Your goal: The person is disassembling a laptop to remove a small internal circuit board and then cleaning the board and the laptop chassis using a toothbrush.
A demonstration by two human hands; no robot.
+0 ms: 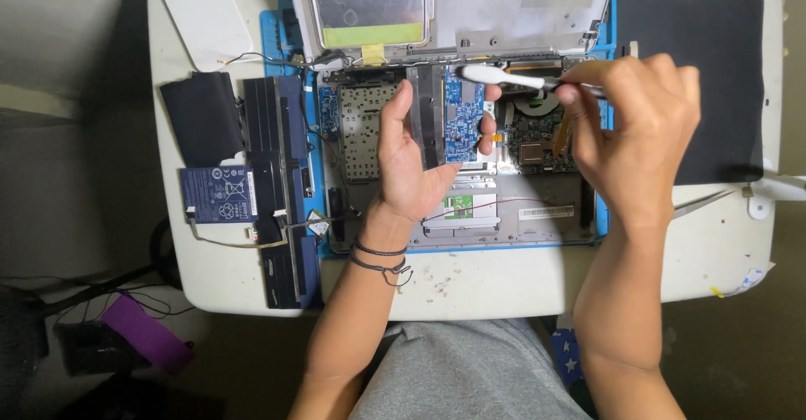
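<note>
My left hand (413,164) holds a small blue circuit board (463,122) upright above an opened laptop chassis (470,210). My right hand (638,130) grips a white brush (504,76), whose head rests at the top edge of the blue board. Under the hands the laptop's internals show: a green mainboard (537,134) and a perforated metal plate (363,134). The laptop's lid (504,4) lies open at the back.
A black battery pack (281,185) and a blue-labelled part (218,195) lie at the left beside a black pad (201,118). A dark mat (697,84) covers the right side. A blue work mat (270,34) sits under the laptop on a white table (504,281).
</note>
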